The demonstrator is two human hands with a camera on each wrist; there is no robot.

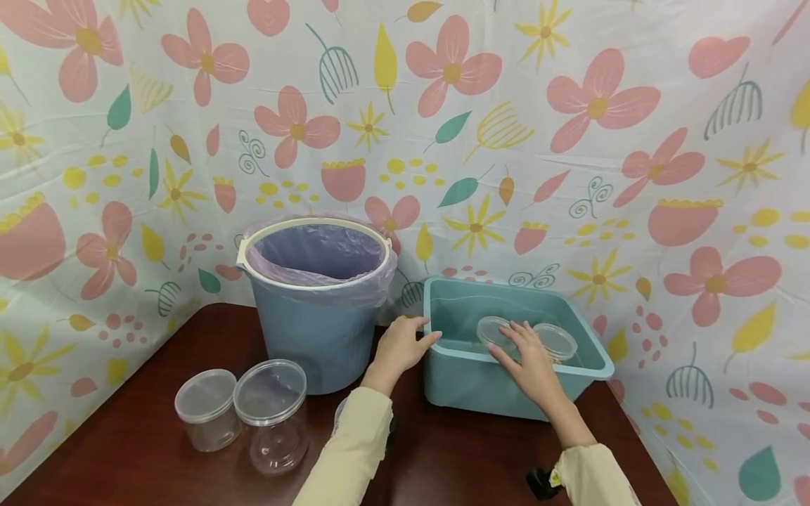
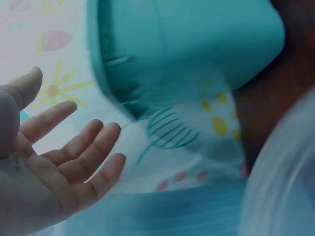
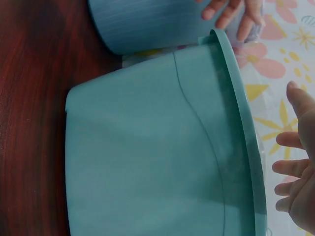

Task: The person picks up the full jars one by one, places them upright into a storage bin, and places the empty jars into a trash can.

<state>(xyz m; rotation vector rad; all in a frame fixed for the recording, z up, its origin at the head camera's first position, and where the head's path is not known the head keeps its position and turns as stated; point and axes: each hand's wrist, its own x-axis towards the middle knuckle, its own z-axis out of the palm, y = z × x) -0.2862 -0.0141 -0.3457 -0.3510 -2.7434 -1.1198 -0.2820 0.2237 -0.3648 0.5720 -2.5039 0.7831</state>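
Note:
My right hand [image 1: 530, 364] hovers over the front rim of the teal plastic tub [image 1: 487, 383], fingers spread and nothing between them. Inside the tub are two round clear lids: one lid [image 1: 489, 330] is partly hidden behind my fingers, the other lid [image 1: 557, 342] lies to their right. What is beneath the lids is mostly hidden. My left hand [image 1: 400, 351] is by the tub's left front corner, its fingers loosely bent and holding nothing. In the left wrist view that hand [image 2: 64, 167] shows its palm, with fingers apart. The right wrist view has the right hand [image 3: 300, 167] above the rim.
A blue bin [image 1: 316, 337] with a purple liner stands left of the tub. Two clear lidded jars, a shorter jar [image 1: 209, 414] and a taller jar [image 1: 272, 429], are at the left on the dark wooden table [image 1: 455, 464]. Flowered cloth [image 1: 392, 105] hangs behind.

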